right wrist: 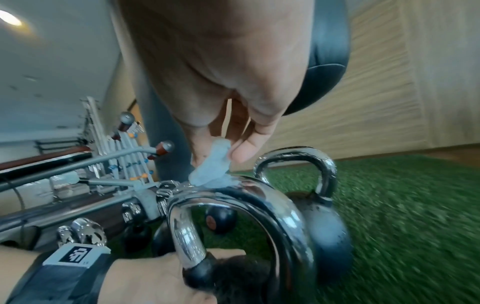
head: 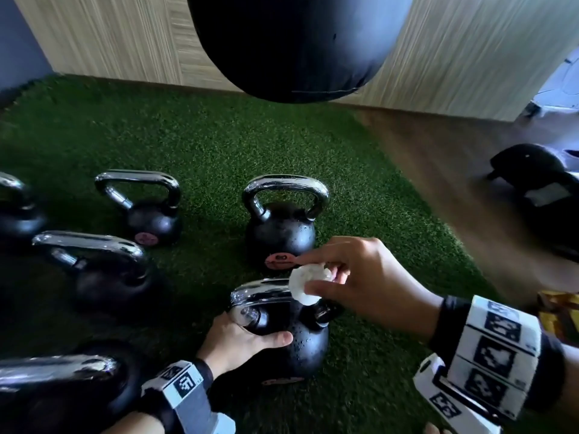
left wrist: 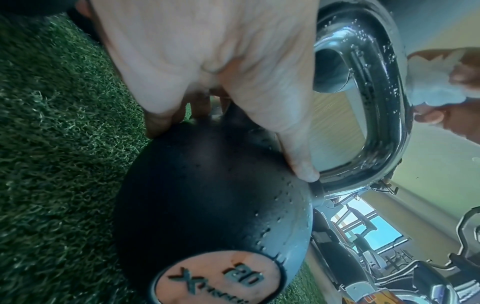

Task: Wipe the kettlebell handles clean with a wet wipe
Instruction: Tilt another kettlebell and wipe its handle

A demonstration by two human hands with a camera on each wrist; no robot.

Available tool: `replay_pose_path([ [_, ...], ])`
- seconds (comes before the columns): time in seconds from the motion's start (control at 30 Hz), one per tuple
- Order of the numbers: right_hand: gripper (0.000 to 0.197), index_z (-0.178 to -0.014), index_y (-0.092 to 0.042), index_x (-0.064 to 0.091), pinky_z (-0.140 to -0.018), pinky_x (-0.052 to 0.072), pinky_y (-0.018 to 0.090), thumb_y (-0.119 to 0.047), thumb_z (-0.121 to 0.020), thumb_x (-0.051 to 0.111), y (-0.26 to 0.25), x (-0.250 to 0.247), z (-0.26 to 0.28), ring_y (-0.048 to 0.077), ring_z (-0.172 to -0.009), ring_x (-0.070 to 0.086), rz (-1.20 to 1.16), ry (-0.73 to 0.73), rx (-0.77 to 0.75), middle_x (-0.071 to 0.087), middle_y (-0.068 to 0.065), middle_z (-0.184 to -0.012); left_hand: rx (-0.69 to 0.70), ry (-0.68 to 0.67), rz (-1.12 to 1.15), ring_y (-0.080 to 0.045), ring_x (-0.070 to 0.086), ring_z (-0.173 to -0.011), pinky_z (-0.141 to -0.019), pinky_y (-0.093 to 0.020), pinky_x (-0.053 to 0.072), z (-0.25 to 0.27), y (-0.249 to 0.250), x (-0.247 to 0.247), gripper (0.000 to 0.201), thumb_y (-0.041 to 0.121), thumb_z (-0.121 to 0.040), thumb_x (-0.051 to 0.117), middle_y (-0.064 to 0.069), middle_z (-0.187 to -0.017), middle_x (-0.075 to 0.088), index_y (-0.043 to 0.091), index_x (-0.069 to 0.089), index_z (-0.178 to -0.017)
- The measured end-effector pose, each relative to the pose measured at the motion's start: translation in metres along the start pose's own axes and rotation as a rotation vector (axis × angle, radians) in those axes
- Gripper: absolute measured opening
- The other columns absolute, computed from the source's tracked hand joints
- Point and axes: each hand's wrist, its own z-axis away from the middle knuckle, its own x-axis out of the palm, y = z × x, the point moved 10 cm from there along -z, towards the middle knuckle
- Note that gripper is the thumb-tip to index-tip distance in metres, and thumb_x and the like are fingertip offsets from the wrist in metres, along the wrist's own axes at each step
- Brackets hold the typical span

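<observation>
The nearest kettlebell (head: pixel 304 352) has a black, droplet-covered body (left wrist: pixel 207 195) and a chrome handle (head: pixel 260 292). It stands on the green turf. My left hand (head: pixel 250 333) grips it at the base of the handle, thumb (left wrist: pixel 298 156) across the body. My right hand (head: pixel 326 278) pinches a crumpled white wet wipe (head: pixel 302 285) between thumb and fingers. The wipe (right wrist: pixel 213 170) presses on the top of the handle (right wrist: pixel 241 205) near its right end. Water beads show on the handle (left wrist: pixel 376 102).
Several more chrome-handled kettlebells stand on the turf (head: pixel 219 136): one just behind (head: pixel 280 227), others to the left (head: pixel 147 208) (head: pixel 100 270) (head: pixel 62 386). A black punching bag (head: pixel 297 42) hangs overhead. Wooden floor (head: pixel 438 170) and black gear (head: pixel 539 189) lie to the right.
</observation>
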Motion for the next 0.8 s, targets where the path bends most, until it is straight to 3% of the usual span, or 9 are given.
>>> replay_pose_path([
  [0.07,0.028,-0.110,-0.030,0.078,-0.070,0.046,0.012,-0.033,-0.083,0.081,-0.004,0.008,-0.008,0.002,-0.076,0.061,0.014,0.030,-0.072,0.067,-0.012,-0.088,0.036,-0.001,0.014,0.009,0.070,-0.096,-0.097,-0.024,0.055,-0.002,0.000,0.001,0.071,0.076,-0.034,0.091,0.027,-0.096,0.076,0.047,0.077,-0.097],
  [0.17,0.020,-0.105,-0.024,0.080,-0.069,0.041,0.007,-0.027,-0.085,0.080,-0.009,0.021,-0.016,-0.003,-0.072,0.053,0.048,0.025,-0.145,0.064,-0.009,-0.088,0.079,-0.015,0.022,0.004,0.070,-0.104,-0.101,-0.031,0.055,-0.004,0.001,0.004,0.074,0.076,-0.039,0.092,0.025,-0.103,0.076,0.043,0.077,-0.104],
  [0.3,0.014,-0.095,-0.021,0.083,-0.067,0.037,-0.001,-0.021,-0.081,0.084,0.000,0.015,-0.008,-0.022,-0.071,0.051,0.057,0.000,-0.091,0.055,-0.021,-0.077,0.098,-0.003,0.034,0.002,0.071,-0.104,-0.102,-0.034,0.055,-0.004,0.000,0.003,0.074,0.075,-0.041,0.092,0.022,-0.103,0.077,0.037,0.078,-0.103],
  [0.43,0.014,-0.092,-0.026,0.081,-0.061,0.038,0.005,-0.030,-0.080,0.085,0.013,0.001,-0.004,-0.005,-0.063,0.051,0.194,-0.005,0.021,0.064,-0.015,-0.080,0.150,-0.018,0.039,0.002,0.069,-0.109,-0.105,-0.036,0.052,-0.002,0.008,0.005,0.073,0.071,-0.047,0.093,0.023,-0.109,0.076,0.040,0.076,-0.110],
  [0.5,0.016,-0.093,-0.027,0.080,-0.069,0.045,0.009,-0.029,-0.078,0.086,0.001,0.007,-0.004,-0.001,-0.069,0.054,0.236,-0.022,0.002,0.069,-0.012,-0.086,0.155,-0.023,0.039,0.001,0.069,-0.112,-0.106,-0.036,0.052,-0.002,0.008,0.005,0.074,0.071,-0.048,0.093,0.022,-0.111,0.076,0.040,0.075,-0.113],
  [0.53,0.017,-0.093,-0.026,0.080,-0.072,0.052,0.017,-0.028,-0.077,0.087,-0.003,0.011,-0.002,0.003,-0.072,0.059,0.246,-0.031,-0.002,0.070,-0.011,-0.087,0.151,-0.023,0.041,0.000,0.069,-0.112,-0.106,-0.036,0.052,-0.002,0.006,0.004,0.075,0.071,-0.048,0.093,0.022,-0.111,0.076,0.039,0.075,-0.113],
  [0.6,0.020,-0.095,-0.027,0.080,-0.077,0.058,0.024,-0.028,-0.077,0.087,0.001,0.010,0.002,0.006,-0.077,0.067,0.286,-0.035,0.060,0.073,-0.010,-0.089,0.136,-0.014,0.041,0.000,0.070,-0.110,-0.105,-0.037,0.052,-0.003,0.004,0.004,0.076,0.074,-0.046,0.093,0.021,-0.109,0.076,0.036,0.076,-0.110],
  [0.73,0.015,-0.087,-0.030,0.079,-0.066,0.048,0.004,-0.029,-0.074,0.087,0.049,-0.007,0.011,-0.008,-0.072,0.064,0.331,-0.074,0.234,0.073,-0.016,-0.082,0.138,0.015,0.042,0.002,0.071,-0.103,-0.101,-0.035,0.054,-0.002,0.005,0.001,0.074,0.075,-0.042,0.092,0.021,-0.102,0.078,0.031,0.079,-0.100],
  [0.8,0.014,-0.082,-0.029,0.078,-0.065,0.052,0.009,-0.025,-0.072,0.088,0.068,0.000,0.018,-0.006,-0.071,0.065,0.357,-0.139,0.292,0.073,-0.014,-0.079,0.153,0.007,0.059,0.001,0.071,-0.106,-0.103,-0.036,0.053,0.001,0.010,0.002,0.073,0.072,-0.044,0.093,0.020,-0.105,0.078,0.032,0.079,-0.103],
])
